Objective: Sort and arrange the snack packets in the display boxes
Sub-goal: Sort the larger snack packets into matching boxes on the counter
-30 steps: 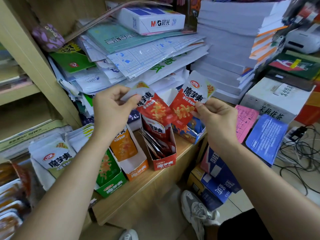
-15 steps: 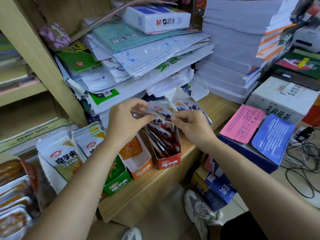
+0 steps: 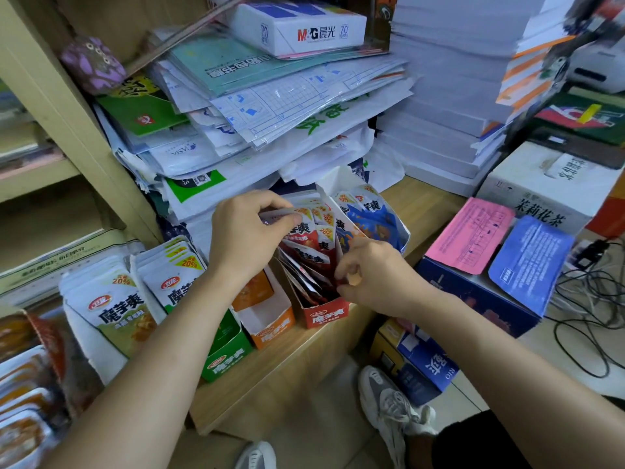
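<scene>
A red display box stands on the wooden counter, stuffed with red snack packets. My left hand pinches the tops of those packets from the left. My right hand grips the box's right wall, fingers curled over its edge. A blue box with blue packets stands just behind on the right. To the left sit an orange box with few packets and a green box, partly hidden by my left arm.
Green-and-white packets lean at the left. Stacked paper and plastic sleeves crowd the back. A pink sheet and a blue sheet lie on a dark carton at right, with cables beyond.
Both hands came down from holding two red packets in the air to the red box. The packets now stand inside it, and my right hand has shifted to the box's right side.
</scene>
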